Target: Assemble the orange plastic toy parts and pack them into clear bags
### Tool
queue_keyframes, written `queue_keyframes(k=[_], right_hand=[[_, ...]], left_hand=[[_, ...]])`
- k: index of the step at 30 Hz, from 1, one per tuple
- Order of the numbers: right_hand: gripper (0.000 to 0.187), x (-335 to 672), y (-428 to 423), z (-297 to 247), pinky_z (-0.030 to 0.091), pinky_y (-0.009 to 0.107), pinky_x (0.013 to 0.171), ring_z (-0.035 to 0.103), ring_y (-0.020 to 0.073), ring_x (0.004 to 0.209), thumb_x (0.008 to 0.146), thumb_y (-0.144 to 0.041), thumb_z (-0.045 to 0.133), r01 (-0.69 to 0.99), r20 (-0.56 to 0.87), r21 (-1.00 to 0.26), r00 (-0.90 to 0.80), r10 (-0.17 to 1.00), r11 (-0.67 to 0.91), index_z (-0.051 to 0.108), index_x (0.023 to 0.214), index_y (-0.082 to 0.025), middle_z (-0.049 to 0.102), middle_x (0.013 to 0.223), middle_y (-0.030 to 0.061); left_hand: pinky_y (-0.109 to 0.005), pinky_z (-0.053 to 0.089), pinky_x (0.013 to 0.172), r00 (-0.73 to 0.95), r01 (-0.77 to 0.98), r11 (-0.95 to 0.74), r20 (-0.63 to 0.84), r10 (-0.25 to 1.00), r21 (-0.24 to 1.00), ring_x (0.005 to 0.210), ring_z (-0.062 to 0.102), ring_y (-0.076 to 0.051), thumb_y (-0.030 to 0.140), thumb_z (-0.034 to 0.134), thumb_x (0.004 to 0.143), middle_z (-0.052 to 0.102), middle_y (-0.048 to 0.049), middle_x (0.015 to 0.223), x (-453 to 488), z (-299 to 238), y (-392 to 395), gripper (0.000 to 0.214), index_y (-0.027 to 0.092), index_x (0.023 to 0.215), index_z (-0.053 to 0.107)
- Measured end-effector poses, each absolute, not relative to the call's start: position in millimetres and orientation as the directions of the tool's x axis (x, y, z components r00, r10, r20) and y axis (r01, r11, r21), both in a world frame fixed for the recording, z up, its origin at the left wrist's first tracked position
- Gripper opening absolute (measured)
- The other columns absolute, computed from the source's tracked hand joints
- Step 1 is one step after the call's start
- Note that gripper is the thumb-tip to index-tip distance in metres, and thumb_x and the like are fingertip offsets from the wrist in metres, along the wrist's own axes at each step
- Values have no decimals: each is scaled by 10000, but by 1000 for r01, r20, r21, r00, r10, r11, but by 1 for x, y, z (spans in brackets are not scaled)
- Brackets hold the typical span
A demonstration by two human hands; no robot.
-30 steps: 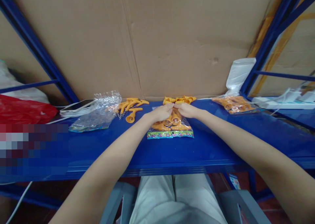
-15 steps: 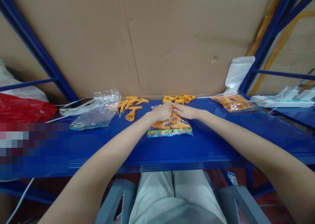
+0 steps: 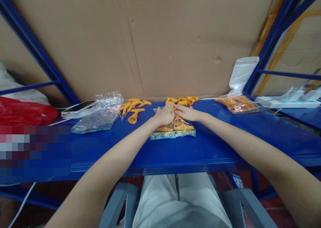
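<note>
A clear plastic bag [image 3: 173, 134] of orange corkscrews lies flat on the blue table, its colourful printed edge towards me. My left hand [image 3: 165, 115] rests on the upper left of the bag, fingers stretched out flat. On the upper right lies my right hand [image 3: 187, 113], its fingers also extended and meeting the left fingertips. Both palms face down and hide part of the contents. Just behind the bag are several loose orange cone-shaped pieces [image 3: 182, 101]. Orange corkscrew handles [image 3: 132, 104] with metal spirals lie to the left, near one corkscrew in its cone [image 3: 132, 117].
Clear empty bags [image 3: 96, 117] lie at the left beside white cables [image 3: 77, 111]. Another filled bag [image 3: 237, 103] sits at the back right, near a white power strip [image 3: 283, 102]. A cardboard wall [image 3: 175, 47] and blue frame posts [image 3: 273, 37] bound the table [image 3: 175, 154].
My left hand has flattened and its fingers have stretched out over the bag. The right hand stays almost where it was, and the bag has barely moved.
</note>
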State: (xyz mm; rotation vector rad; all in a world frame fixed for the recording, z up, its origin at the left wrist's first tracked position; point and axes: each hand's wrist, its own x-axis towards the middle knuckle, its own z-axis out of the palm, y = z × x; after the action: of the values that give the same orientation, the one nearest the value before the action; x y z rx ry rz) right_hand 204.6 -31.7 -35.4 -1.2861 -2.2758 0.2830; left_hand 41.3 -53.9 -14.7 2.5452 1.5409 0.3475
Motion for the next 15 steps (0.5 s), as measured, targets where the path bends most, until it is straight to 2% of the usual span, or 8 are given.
queue_keyframes(k=[4,6,9,13,15], right_hand=[[500,203,-47,-25,50,646,1012,252,347,1299,877,-427,343,810,177,-390,-401,899,439,379,1349,-266,364,1395,49],[539,202,-54,-21,42,670,989,217,350,1311,888,-441,286,841,115,-374,-376,920,390,299,1387,-238,296,1428,66],[586,200,-61,-19,58,641,1006,204,332,1319,894,-458,231,873,71,-346,-341,938,343,233,1405,-173,238,1445,109],[598,201,-62,-19,97,611,1020,315,333,1273,890,-499,203,896,40,-334,-296,954,292,314,1351,-134,356,1385,161],[583,202,-62,-19,103,622,1010,369,336,1240,889,-512,198,899,20,-340,-285,958,275,373,1304,-142,427,1339,160]], left_hand=[[-538,118,1048,314,889,-336,122,942,311,1330,199,-304,378,252,864,228,-113,1452,40,-14,-53,541,168,1360,309],[-514,134,1054,266,903,-274,72,961,330,1323,223,-300,421,249,863,238,-112,1448,39,-12,-54,562,172,1364,302],[-468,136,1069,200,920,-183,-13,980,347,1330,207,-280,450,215,866,212,-105,1456,35,-10,-55,598,147,1379,274],[-476,97,1072,156,928,-137,-28,987,346,1347,130,-273,483,155,868,202,-86,1457,25,-9,-53,622,152,1377,291],[-479,107,1067,125,928,-107,-28,992,358,1340,156,-283,500,146,866,220,-100,1449,21,-12,-49,633,153,1367,316]])
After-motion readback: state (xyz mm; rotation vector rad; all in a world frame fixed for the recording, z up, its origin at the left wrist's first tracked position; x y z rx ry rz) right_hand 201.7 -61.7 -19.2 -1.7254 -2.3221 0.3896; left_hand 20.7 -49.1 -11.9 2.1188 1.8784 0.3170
